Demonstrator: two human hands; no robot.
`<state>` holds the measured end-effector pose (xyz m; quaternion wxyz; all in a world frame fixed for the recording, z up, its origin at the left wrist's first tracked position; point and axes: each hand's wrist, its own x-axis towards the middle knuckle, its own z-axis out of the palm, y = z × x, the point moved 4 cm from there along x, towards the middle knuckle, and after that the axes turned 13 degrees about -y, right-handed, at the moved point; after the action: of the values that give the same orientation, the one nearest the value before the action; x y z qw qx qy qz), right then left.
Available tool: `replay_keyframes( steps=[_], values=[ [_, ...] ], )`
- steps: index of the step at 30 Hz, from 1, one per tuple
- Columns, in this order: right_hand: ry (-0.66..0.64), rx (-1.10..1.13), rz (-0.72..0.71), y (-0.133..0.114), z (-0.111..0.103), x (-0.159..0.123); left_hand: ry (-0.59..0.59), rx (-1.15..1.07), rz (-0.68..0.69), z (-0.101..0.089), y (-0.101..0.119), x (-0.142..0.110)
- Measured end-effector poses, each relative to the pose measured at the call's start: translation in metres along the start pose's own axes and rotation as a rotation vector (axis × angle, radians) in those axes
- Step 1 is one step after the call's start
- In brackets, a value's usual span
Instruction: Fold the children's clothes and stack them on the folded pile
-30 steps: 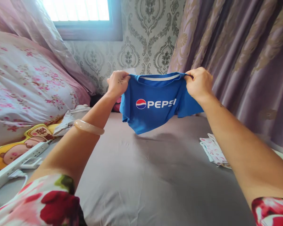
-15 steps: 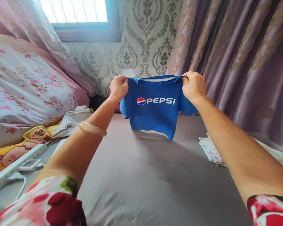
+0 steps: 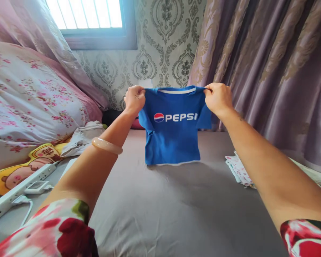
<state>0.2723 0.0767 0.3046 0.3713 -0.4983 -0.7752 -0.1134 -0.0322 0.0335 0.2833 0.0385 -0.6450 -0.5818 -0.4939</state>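
Note:
A small blue T-shirt (image 3: 173, 139) with a white PEPSI print and a round logo hangs upright between my two hands, its front toward me. My left hand (image 3: 135, 100) is closed on the shoulder at the left of the neckline. The opposite shoulder is pinched in my right hand (image 3: 218, 98). Both arms reach far forward, and the fabric is stretched between the hands. The shirt's lower hem hangs down close to the grey bed sheet (image 3: 160, 207); whether it touches is hard to tell. Part of the right sleeve folds over the end of the print.
Folded clothes (image 3: 239, 169) lie at the right, partly behind my forearm. On the left are a white power strip (image 3: 23, 192) with plugs, a yellow cartoon cushion (image 3: 18, 175), a crumpled grey cloth (image 3: 82, 137) and floral bedding (image 3: 37, 100). Purple curtains (image 3: 270, 71) hang at the right.
The T-shirt's lower part has swung and now hangs straighter and longer, with its sleeves dropped inward. My right hand has shifted slightly left; my left hand has barely moved.

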Motion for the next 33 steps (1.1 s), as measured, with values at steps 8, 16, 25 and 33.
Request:
replay_keyframes(
  steps=[8,16,25,33],
  values=[
    [0.093,0.014,0.047,-0.008,0.003,-0.013,0.091,-0.012,-0.053,0.004,0.006,-0.011],
    [0.183,-0.042,0.0,-0.019,-0.006,-0.031,0.237,0.062,0.051,-0.005,0.026,-0.037],
    [0.141,-0.089,-0.041,-0.028,-0.035,-0.063,0.336,0.292,0.119,-0.04,0.054,-0.088],
    [0.188,-0.119,-0.139,-0.054,-0.095,-0.093,0.452,0.507,0.204,-0.098,0.088,-0.132]
  ],
)
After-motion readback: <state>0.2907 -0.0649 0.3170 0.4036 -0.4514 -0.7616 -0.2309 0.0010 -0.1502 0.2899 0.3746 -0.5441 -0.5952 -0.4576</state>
